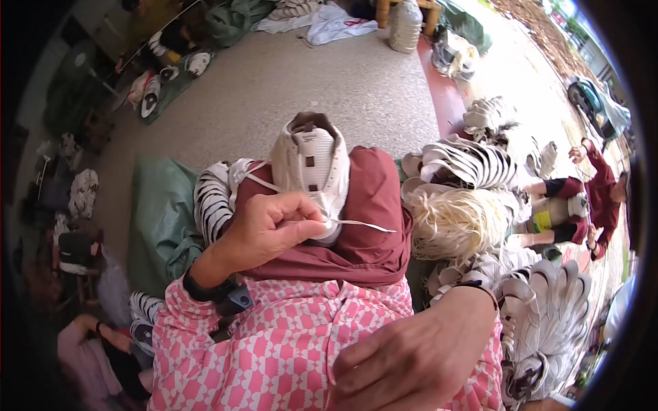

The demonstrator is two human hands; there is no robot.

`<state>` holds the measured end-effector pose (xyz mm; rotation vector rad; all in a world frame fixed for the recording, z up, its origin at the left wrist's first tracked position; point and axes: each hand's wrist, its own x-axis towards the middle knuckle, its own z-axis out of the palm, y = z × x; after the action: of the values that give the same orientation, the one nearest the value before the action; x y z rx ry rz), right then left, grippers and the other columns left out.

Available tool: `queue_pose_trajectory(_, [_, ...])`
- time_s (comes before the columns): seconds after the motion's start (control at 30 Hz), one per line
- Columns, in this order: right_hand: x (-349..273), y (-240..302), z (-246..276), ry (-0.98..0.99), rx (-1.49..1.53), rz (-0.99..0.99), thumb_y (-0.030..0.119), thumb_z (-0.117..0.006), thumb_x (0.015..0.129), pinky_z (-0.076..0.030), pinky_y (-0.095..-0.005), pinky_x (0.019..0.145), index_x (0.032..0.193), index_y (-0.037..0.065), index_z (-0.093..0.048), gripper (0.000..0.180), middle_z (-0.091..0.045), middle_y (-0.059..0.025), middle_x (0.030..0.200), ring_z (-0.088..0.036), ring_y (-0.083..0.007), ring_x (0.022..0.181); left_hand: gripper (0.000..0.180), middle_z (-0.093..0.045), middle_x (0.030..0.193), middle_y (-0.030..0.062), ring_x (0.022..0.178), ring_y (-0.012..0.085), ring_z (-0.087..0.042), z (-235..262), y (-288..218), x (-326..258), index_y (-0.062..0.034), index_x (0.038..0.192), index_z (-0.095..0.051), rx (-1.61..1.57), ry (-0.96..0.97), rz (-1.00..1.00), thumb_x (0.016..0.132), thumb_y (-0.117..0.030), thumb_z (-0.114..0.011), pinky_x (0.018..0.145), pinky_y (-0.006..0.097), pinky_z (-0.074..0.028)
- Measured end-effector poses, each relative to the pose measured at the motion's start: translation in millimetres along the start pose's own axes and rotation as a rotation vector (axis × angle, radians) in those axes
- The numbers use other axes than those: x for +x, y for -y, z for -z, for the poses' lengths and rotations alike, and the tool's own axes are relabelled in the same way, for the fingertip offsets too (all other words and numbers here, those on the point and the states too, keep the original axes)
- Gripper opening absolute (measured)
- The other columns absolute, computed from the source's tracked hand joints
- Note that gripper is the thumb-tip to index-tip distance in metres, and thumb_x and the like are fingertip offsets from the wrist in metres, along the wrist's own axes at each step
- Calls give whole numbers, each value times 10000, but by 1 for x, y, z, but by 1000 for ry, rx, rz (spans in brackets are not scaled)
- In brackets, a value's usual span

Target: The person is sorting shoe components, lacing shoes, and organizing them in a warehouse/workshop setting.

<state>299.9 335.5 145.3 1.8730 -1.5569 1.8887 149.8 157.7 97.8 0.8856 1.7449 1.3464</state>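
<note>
A white and cream sneaker (312, 154) is held upright between my knees in dark red trousers, its tongue and brown-lined opening facing up. My left hand (274, 222) is closed over the toe end, with thumb and forefinger pinching a white shoelace (360, 223). The lace's loose end sticks out to the right over my knee. Another stretch of lace runs from the sneaker's left side. Low in front of my pink patterned top, my right hand (411, 349) is back-side up, fingers loosely bent and apart. Nothing shows in it; its fingertips are partly hidden.
At my right lie stacked white shoe parts (469, 164), a bundle of cream laces (456, 219) and more fanned-out pieces (548, 308). Striped shoe pieces (211, 198) and green cloth (161, 219) are on my left. A person in dark red (603, 192) sits far right.
</note>
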Motion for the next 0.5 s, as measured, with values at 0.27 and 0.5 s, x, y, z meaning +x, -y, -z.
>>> queue_pose_trajectory(0.27, [-38,-54,7,-910,-54,-833,90,-710,806,-428,-304,943,1239,-47,-550,482,-604,-141,1182,-548,-199,1112,130,-649,781,22,702,52,-555,-5,4,-2,-12,960,-650,174,26,-394,906,-130,-662,611,217,-431])
queue_pose_trajectory(0.5, [-109,-17,20,-1207,157,-377,212,-519,967,-379,-264,582,670,88,-453,329,-531,-44,697,-461,-143,616,132,-639,779,1,706,35,-541,55,16,-34,-6,924,-658,71,186,-116,911,-137,-652,616,207,-412])
